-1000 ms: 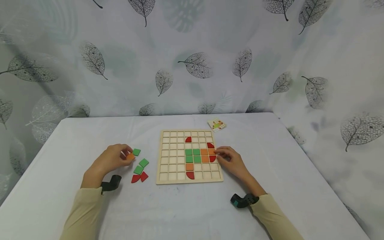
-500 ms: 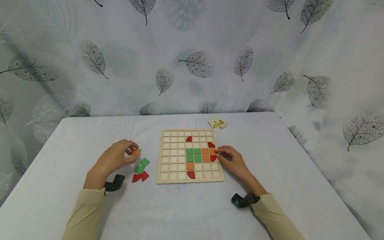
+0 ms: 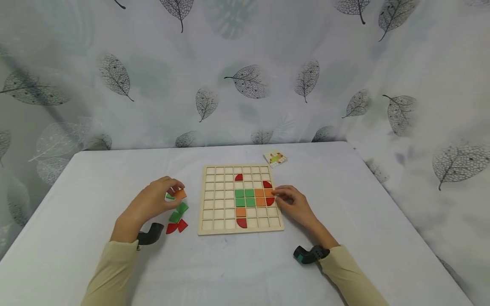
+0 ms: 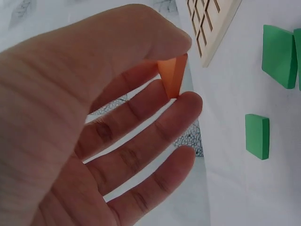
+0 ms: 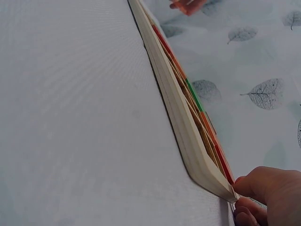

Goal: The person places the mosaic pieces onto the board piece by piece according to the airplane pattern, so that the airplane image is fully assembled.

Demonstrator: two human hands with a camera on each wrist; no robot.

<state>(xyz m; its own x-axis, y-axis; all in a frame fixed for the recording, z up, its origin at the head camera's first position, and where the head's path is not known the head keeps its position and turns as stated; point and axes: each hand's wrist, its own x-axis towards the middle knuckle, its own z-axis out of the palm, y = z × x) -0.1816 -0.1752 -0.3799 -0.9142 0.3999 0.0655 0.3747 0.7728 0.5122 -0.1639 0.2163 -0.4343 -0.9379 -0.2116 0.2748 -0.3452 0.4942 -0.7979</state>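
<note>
My left hand [image 3: 153, 199] pinches an orange square tile [image 3: 180, 194] between thumb and fingers, raised over the table left of the wooden grid board [image 3: 241, 233]. In the left wrist view the orange tile [image 4: 172, 77] stands edge-on at the thumb tip. My right hand [image 3: 294, 205] grips the board's right edge, its fingertips beside an orange tile in the last column. Green squares [image 3: 240, 202], orange squares [image 3: 261, 202] and red quarter-round pieces [image 3: 241, 223] sit in the board's cells. Seen from the right wrist, the thumb lies at the board's rim [image 5: 176, 127].
Loose green tiles [image 3: 175, 217] lie beneath and beside my left hand, one partly hidden by it. Nearer me are a red quarter-round piece [image 3: 172, 228] and another red piece [image 3: 183, 225]. A small pattern card [image 3: 275, 158] lies behind the board's far right corner.
My left hand has moved right with the orange tile, passing over the farthest loose green tile. The right hand stays at the board's edge.
</note>
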